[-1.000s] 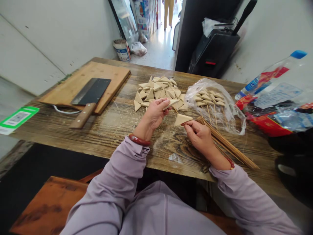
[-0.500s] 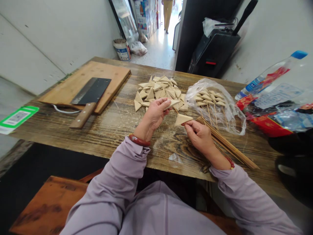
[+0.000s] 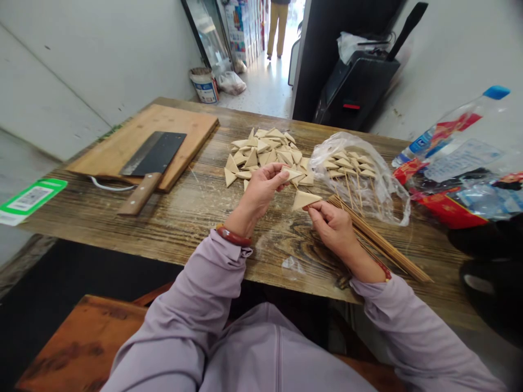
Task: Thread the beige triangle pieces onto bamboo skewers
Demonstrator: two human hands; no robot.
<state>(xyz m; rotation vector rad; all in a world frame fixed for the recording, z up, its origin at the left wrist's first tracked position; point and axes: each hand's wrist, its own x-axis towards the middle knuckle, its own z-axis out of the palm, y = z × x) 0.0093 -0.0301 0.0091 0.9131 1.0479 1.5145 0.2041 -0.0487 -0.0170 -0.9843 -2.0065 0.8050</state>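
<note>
My left hand [image 3: 263,190] pinches a beige tofu triangle [image 3: 291,173] between thumb and fingers, just above the table. Close by on the right, my right hand [image 3: 334,222] grips a bamboo skewer at the corner of another tofu triangle [image 3: 304,200], which is threaded on it. The skewer's thin tip points up toward the piece in my left hand; whether it touches that piece I cannot tell. Behind my hands lies a heap of loose tofu triangles [image 3: 267,149]. A bundle of bamboo skewers [image 3: 384,242] rests beside my right wrist.
A clear plastic bag [image 3: 398,193] with skewered tofu triangles [image 3: 351,161] lies at right. Beyond it are a plastic bottle [image 3: 453,128] and red packaging [image 3: 453,209]. On the left, a cleaver [image 3: 154,155] rests on a cutting board [image 3: 180,117]. A person [image 3: 278,27] is in the doorway.
Both hands hold nearly the same position, the left piece tilted slightly. The person in the doorway has changed stride and appears a little nearer.
</note>
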